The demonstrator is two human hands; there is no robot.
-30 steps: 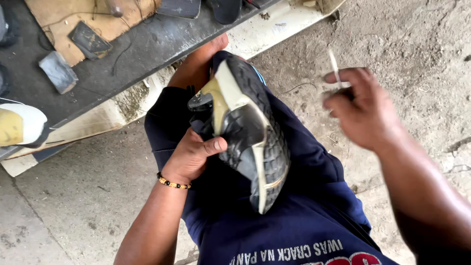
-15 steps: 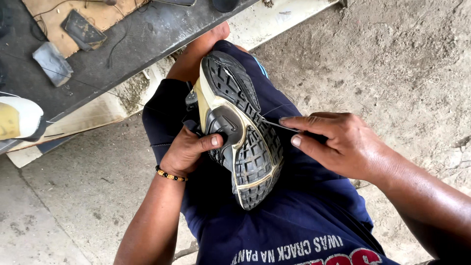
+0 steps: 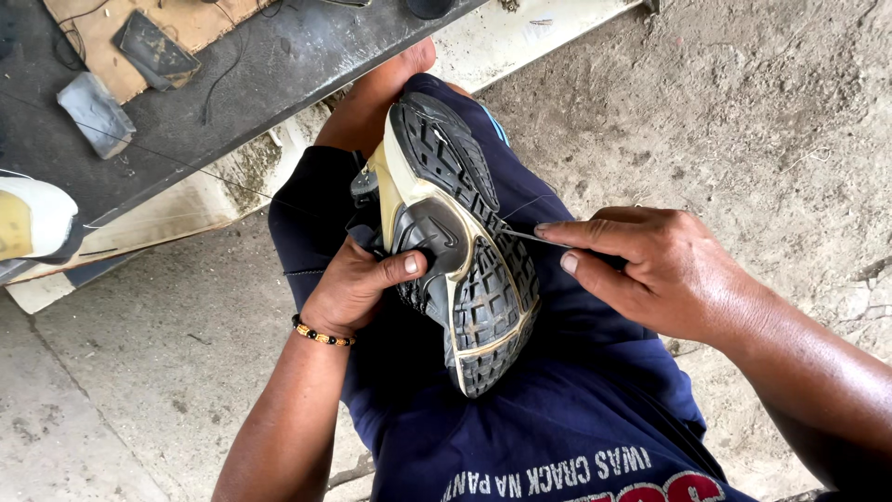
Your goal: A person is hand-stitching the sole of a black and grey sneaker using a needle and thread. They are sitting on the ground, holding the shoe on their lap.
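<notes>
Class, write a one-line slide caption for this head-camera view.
Left hand steadies an upturned shoe on the lap while the right hand presses a thin needle against its sole edge.

Rough grey concrete floor (image 3: 743,121) in daylight, low dark workbench (image 3: 307,56) along its edge.

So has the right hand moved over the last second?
Yes. The right hand came down and in from out beside the knee, over the concrete floor, to the edge of the shoe on the lap, its fingertips now pinching a thin needle at the sole.
</notes>
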